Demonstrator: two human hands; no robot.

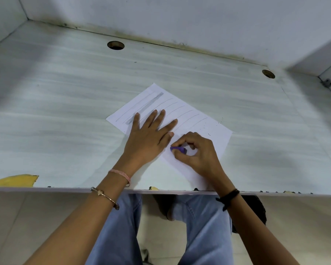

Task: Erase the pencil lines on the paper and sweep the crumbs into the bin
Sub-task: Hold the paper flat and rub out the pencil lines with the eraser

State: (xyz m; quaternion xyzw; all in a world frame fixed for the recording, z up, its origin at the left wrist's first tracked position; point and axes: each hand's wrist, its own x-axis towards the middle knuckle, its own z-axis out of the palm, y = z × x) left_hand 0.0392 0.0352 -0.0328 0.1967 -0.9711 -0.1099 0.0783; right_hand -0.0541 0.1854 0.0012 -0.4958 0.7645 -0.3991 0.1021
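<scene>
A white sheet of paper [191, 111] lies turned at an angle on the pale desk [65, 104]. Several thin pencil lines [182, 108] cross its upper half, and a broad grey smudge [147, 106] runs near its far left edge. My left hand [151, 136] lies flat on the sheet with fingers spread, pressing it down. My right hand [197, 152] pinches a small purple eraser [178, 149] against the paper just right of my left thumb. Dark eraser crumbs [211, 129] dot the sheet's right corner.
Two round cable holes [115, 45] [268, 74] sit near the desk's back edge by the wall. Yellow tape [15, 180] sticks to the front left edge. A dark object [256, 209] lies on the floor beside my knees, under the desk.
</scene>
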